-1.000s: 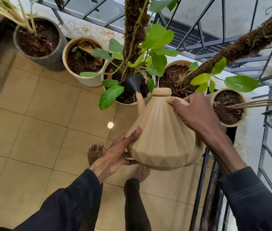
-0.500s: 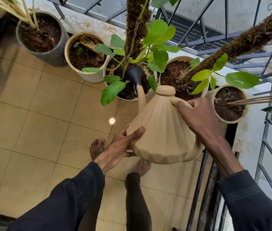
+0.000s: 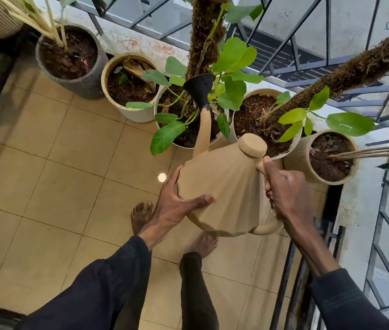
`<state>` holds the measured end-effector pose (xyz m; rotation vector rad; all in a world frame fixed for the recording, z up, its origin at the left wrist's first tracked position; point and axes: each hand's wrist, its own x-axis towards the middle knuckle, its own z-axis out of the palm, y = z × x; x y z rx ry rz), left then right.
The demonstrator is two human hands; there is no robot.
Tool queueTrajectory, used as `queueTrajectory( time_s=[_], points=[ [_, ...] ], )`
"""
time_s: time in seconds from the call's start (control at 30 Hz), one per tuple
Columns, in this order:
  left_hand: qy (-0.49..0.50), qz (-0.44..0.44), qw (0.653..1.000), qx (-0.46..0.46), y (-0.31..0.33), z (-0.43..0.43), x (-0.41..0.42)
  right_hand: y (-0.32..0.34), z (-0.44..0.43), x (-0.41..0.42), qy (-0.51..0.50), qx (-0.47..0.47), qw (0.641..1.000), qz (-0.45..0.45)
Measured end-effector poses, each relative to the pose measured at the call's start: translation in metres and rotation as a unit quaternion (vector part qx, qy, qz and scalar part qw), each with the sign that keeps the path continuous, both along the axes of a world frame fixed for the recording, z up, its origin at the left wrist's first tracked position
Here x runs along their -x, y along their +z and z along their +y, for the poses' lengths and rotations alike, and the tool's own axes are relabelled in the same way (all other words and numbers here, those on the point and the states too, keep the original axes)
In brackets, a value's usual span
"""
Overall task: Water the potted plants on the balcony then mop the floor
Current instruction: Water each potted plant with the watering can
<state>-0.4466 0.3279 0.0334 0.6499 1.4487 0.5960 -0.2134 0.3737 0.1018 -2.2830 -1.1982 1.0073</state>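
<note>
- The watering can (image 3: 226, 191) is held in the air above the tiled floor (image 3: 69, 163), just before the row of pots. Its black rose (image 3: 199, 88) reaches over the middle pot (image 3: 181, 146).
- The right hand (image 3: 286, 194) has its fingers wrapped round the handle. The left hand (image 3: 177, 206) steadies the can's side with its fingers spread, gripping nothing.
- Watering looks to be in hand. No stream shows, so the next move likely calls for tipping the can further forward.
</note>
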Motion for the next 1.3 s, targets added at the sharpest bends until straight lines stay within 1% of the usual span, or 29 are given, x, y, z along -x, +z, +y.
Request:
queueTrajectory(
  time_s=[0.23, 0.43, 0.63, 0.8, 1.0, 1.17, 1.3],
  points=[
    [0.001, 0.013, 0.999, -0.037, 0.001, 0.000, 0.005, -0.003, -0.006, 0.006, 0.006, -0.044, 0.999, 0.005],
    [-0.002, 0.036, 0.997, -0.069, -0.002, 0.000, 0.015, -0.001, -0.010, 0.016, -0.002, -0.051, 0.999, 0.002],
    [-0.014, 0.060, 0.993, -0.100, 0.003, 0.007, 0.033, 0.001, -0.013, 0.031, -0.024, -0.056, 0.998, 0.032],
    [-0.044, 0.074, 0.990, -0.113, 0.008, 0.018, 0.063, 0.003, -0.011, 0.054, -0.040, -0.033, 0.996, 0.075],
    [-0.084, 0.064, 0.989, -0.106, 0.008, 0.038, 0.110, 0.005, -0.013, 0.097, -0.053, -0.039, 0.995, 0.071],
    [-0.121, 0.046, 0.988, -0.089, 0.012, 0.053, 0.159, 0.007, -0.030, 0.148, -0.107, -0.048, 0.990, 0.078],
    [-0.135, 0.048, 0.986, -0.086, 0.013, 0.065, 0.195, 0.005, -0.028, 0.184, -0.120, -0.041, 0.987, 0.095]
  ],
)
